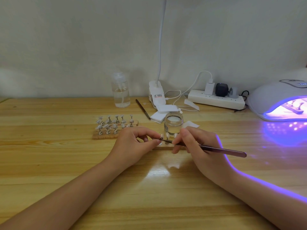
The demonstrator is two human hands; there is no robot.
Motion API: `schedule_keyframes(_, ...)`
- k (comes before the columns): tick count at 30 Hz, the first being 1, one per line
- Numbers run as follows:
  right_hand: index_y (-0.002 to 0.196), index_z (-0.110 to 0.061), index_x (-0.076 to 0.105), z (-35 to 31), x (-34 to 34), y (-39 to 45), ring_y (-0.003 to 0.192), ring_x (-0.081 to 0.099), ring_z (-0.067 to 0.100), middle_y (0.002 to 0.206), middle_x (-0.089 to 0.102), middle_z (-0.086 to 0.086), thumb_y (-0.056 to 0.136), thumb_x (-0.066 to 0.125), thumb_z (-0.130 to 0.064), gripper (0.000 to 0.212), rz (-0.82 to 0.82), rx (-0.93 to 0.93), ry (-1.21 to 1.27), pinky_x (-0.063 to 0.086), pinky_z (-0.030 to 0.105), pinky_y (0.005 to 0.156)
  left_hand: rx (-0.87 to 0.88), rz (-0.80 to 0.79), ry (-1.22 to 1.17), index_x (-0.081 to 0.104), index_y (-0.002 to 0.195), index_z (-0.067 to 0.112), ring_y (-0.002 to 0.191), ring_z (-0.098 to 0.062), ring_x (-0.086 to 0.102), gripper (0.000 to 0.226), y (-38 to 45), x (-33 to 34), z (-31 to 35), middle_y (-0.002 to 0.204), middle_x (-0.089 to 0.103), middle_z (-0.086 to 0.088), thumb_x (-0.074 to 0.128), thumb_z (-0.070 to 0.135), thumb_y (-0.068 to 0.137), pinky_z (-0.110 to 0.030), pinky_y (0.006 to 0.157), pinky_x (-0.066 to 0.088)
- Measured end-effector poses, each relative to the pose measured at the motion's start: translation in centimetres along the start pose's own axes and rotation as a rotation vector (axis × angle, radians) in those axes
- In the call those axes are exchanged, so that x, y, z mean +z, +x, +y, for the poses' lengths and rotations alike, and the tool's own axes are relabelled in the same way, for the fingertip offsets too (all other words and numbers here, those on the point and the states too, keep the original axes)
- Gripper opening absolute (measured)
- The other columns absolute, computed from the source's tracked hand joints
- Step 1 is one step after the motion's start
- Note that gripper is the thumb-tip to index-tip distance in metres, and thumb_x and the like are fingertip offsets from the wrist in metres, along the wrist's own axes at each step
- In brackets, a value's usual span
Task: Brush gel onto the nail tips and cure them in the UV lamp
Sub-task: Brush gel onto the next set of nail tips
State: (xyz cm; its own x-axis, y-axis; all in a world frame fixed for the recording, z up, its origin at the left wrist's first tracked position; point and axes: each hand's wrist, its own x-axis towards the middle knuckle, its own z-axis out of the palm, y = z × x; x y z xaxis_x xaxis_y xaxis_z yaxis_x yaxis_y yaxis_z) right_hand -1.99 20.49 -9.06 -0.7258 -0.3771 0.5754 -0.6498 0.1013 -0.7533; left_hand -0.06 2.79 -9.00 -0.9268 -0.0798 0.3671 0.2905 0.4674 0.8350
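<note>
My left hand pinches a small nail tip on its stand between thumb and forefinger, just above a wooden strip that carries a few more tips. My right hand grips a dark gel brush, its tip touching the held nail tip. Right behind my hands stands an open glass jar of clear gel. A second wooden strip with several nail tips on metal stands lies to the left. The white UV lamp glows purple at the right, with a strip of tips inside.
A clear pump bottle stands at the back. A spare brush, white pads, a clip lamp base and a power strip with cables line the back of the wooden table.
</note>
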Motion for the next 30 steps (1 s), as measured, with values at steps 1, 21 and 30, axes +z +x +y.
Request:
schedule_keyframes(1, 0.068, -0.022, 0.063, -0.01, 0.06, -0.02, 0.056, 0.055, -0.001, 0.059, 0.066, 0.0, 0.088, 0.044, -0.035, 0.031, -0.002, -0.008, 0.009, 0.037, 0.007, 0.06, 0.0, -0.002, -0.002, 0.072, 0.072, 0.026, 0.056, 0.002, 0.048, 0.018, 0.04, 0.02, -0.01, 0.056, 0.06, 0.024, 0.075, 0.009, 0.071, -0.008, 0.051, 0.036)
schedule_keyframes(21, 0.066, -0.019, 0.063, 0.33, 0.11, -0.07, 0.06, 0.062, 0.009, 0.06, 0.066, 0.004, 0.088, 0.038, -0.035, 0.037, 0.05, -0.047, 0.079, 0.047, 0.02, 0.067, 0.009, 0.003, -0.024, 0.07, 0.068, 0.033, 0.056, 0.005, 0.051, 0.022, -0.07, -0.01, 0.01, 0.058, 0.063, 0.023, 0.075, 0.012, 0.071, -0.008, 0.051, 0.038)
schedule_keyframes(30, 0.068, -0.02, 0.063, 0.5, -0.17, 0.5, 0.066, 0.063, 0.012, 0.062, 0.065, -0.005, 0.09, 0.035, -0.037, 0.04, 0.12, -0.057, -0.099, 0.048, 0.029, 0.07, -0.001, -0.001, -0.047, 0.07, 0.069, 0.035, 0.061, 0.005, 0.057, 0.022, -0.05, -0.01, -0.01, 0.066, 0.068, 0.018, 0.075, 0.013, 0.072, -0.011, 0.054, 0.041)
